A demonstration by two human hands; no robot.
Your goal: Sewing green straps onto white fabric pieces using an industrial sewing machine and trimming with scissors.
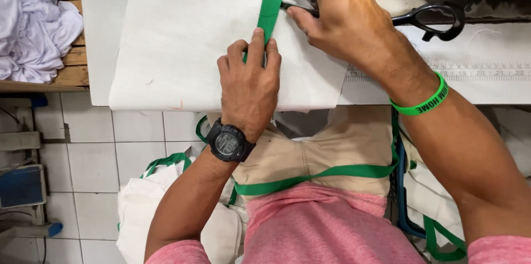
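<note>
At the far left I see a heap of white cloth (33, 21) on a wooden shelf, well apart from the work. Next comes the white counter (99, 32), with a cream fabric panel (188, 37) lying flat on it and hanging slightly over the near edge. My left hand (250, 84) rests on that panel, fingers together, pressing down on the green strap (272, 4) where it runs up the fabric; the grip is flat and pinning rather than wrapped around anything. A black wristwatch (228, 143) sits on that wrist. Just right of it, my right hand (345, 18) is curled tight around the black scissors (428, 18), covering the pivot (one handle loop sticks out to the right). The blades look parted at the strap's right edge, though the hand hides part of them, so I cannot tell how far. A green wristband (423, 101) circles the right wrist, and a ruler strip (475, 71) runs along the counter beyond it. More strap trails across my lap below.
</note>
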